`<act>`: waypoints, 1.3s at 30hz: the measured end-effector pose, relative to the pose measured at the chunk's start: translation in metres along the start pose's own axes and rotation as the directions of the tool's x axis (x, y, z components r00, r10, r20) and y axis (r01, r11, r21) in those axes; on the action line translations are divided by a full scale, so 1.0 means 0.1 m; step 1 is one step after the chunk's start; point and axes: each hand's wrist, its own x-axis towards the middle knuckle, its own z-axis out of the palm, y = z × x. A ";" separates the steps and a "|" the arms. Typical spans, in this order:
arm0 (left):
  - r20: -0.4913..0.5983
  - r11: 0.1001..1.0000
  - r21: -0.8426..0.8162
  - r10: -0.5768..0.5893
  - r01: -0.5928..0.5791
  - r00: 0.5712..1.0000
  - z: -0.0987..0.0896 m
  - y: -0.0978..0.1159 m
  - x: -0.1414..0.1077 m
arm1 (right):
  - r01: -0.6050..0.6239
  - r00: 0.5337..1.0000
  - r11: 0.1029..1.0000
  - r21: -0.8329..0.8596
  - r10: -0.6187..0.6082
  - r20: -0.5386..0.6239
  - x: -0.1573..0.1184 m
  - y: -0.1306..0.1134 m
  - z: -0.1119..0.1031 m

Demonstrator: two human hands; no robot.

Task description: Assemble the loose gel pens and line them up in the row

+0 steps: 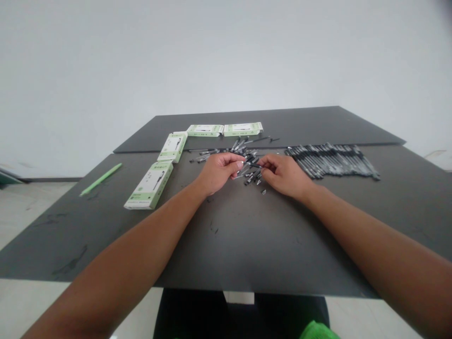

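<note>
Between my two hands a dark pen [252, 164] is held roughly level above the table. My left hand [223, 170] pinches its left end between thumb and fingers. At its right end, my right hand [280, 172] closes on it with thumb and fingertips. Under and behind the hands lies a loose pile of pen parts [243, 147], clear tubes and black pieces, partly hidden by my fingers. To the right, many pens [332, 161] lie side by side in a long row.
Several green and white boxes [150, 185] form a bent line at the left and back. A bright green pen [101, 179] lies at the far left. The dark table [226, 249] has a seam across it, and a white wall [226, 56] stands behind.
</note>
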 end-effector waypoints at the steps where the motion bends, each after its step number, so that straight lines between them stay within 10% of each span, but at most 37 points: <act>1: -0.001 1.000 0.002 0.000 0.000 1.000 0.00 0.00 0.00 | 0.003 1.000 1.000 -0.002 -0.003 0.000 0.00 0.00 0.00; 39: 0.038 0.999 0.049 -0.017 0.015 0.999 0.01 0.04 -0.03 | -0.013 1.000 1.000 0.019 0.013 0.019 -0.01 -0.01 0.03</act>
